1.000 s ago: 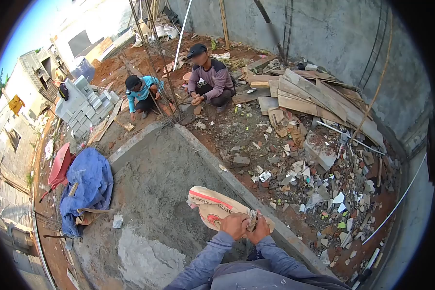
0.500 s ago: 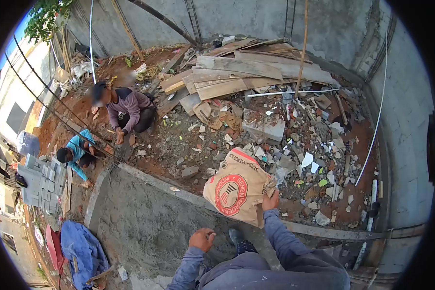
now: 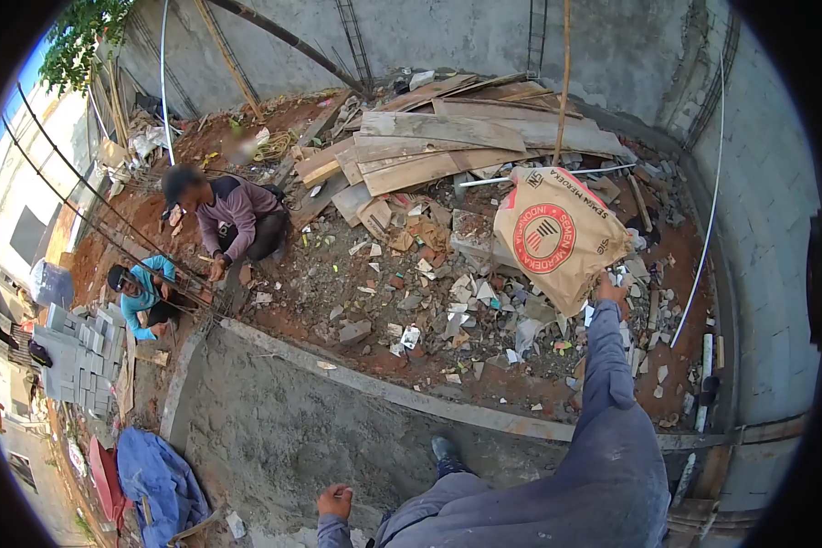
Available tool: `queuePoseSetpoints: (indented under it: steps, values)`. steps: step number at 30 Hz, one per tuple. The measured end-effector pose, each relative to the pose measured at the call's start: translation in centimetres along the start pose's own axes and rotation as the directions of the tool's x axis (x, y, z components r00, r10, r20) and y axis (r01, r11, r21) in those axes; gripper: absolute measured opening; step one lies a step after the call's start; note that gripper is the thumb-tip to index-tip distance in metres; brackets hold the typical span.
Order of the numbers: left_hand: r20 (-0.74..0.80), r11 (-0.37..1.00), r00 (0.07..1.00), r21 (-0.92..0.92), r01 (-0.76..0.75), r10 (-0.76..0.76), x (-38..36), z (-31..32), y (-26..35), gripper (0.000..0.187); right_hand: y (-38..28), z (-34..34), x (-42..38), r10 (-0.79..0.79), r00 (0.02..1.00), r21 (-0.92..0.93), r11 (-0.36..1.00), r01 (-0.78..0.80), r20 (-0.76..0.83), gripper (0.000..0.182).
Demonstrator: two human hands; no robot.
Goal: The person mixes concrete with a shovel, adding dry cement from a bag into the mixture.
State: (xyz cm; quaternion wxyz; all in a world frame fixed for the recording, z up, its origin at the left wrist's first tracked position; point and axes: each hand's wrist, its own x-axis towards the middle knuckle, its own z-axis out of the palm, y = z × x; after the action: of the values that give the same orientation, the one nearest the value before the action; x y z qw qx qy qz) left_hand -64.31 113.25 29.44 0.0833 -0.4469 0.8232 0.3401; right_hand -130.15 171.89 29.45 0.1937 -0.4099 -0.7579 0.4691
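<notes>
A brown paper cement bag point(image 3: 566, 228) with a round red emblem is held out over the rubble, looking light and crumpled. At its lower right edge is my right hand point(image 3: 613, 292), arm stretched forward, fingers closed on the paper. Part of those fingers is hidden by the bag. Low in the view, my left hand point(image 3: 335, 501) hangs over the wet grey mortar floor point(image 3: 292, 411). Its fingers are curled in, and nothing shows in them.
A low concrete kerb point(image 3: 384, 384) divides the mortar floor from broken tiles and rubble point(image 3: 466, 301). Weathered planks point(image 3: 447, 137) lie behind. Two people crouch at left, one in purple point(image 3: 242, 215), one in turquoise point(image 3: 146, 288), near grey blocks point(image 3: 73, 356) and a blue tarp point(image 3: 160, 484).
My right arm has swung forward and right, carrying the cement bag from above the kerb out over the rubble. My left hand has dropped lower and left. The person in turquoise has raised their head.
</notes>
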Motion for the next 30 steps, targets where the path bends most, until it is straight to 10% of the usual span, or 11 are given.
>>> queuePoseSetpoints:
  steps: [2,3,6,8,10,11,14,17,24,27,30]
  values:
    - [0.012,0.999,1.0,-0.049,0.017,-0.016,-0.3,1.1,-2.5,0.028,2.9,-0.7,-4.0,-0.312,0.95,-0.338,0.896,0.289,-0.015,0.047]
    - [0.021,0.996,0.999,-0.083,0.036,-0.035,-0.1,1.9,-4.1,0.029,7.9,0.7,-4.3,-0.077,0.96,0.046,0.997,0.066,0.27,0.035]
    - [0.091,0.959,0.989,-0.25,0.132,-0.112,-0.8,4.0,-7.4,0.029,19.0,0.7,-17.1,0.074,0.792,-0.111,0.994,-0.008,0.606,0.036]
    - [0.137,0.941,0.979,-0.285,0.182,-0.148,-2.4,4.5,-9.3,0.028,25.0,-1.4,-27.7,0.175,0.619,-0.349,0.921,0.171,0.766,0.031]
    - [0.159,0.953,0.973,-0.229,0.199,-0.165,-4.0,4.5,-11.3,0.029,26.3,-5.8,-37.9,0.065,0.416,-0.378,0.562,0.736,0.907,0.016]
    - [0.156,0.907,0.967,-0.34,0.246,-0.204,-5.0,4.6,-12.1,0.029,29.4,-5.9,-41.6,0.218,0.404,-0.438,0.665,0.605,0.889,0.02]
    - [0.138,0.743,0.938,-0.577,0.338,-0.319,-8.6,4.7,-14.6,0.032,29.9,-6.6,-48.5,0.296,-0.113,-0.088,0.587,0.804,0.948,0.02]
    - [0.008,0.679,0.919,-0.671,0.297,-0.394,-11.3,4.8,-17.4,0.035,23.6,-6.3,-50.9,0.24,-0.061,-0.035,0.377,0.925,0.969,0.023]
    - [-0.466,0.65,0.731,-0.759,-0.041,-0.498,-17.1,-1.0,-15.1,0.055,21.7,2.0,-51.2,-0.273,-0.214,0.329,0.505,0.798,0.938,0.032]
    - [-0.713,0.833,0.618,-0.529,-0.162,-0.332,-19.6,-7.6,-10.6,0.055,19.6,-2.8,-61.2,0.335,-0.25,-0.175,0.847,0.502,0.908,0.045]
    - [-0.833,0.923,0.533,-0.308,-0.23,-0.145,-24.0,-13.3,-6.9,0.059,17.5,-16.3,-76.1,0.549,-0.441,-0.363,0.822,0.438,0.71,0.058]
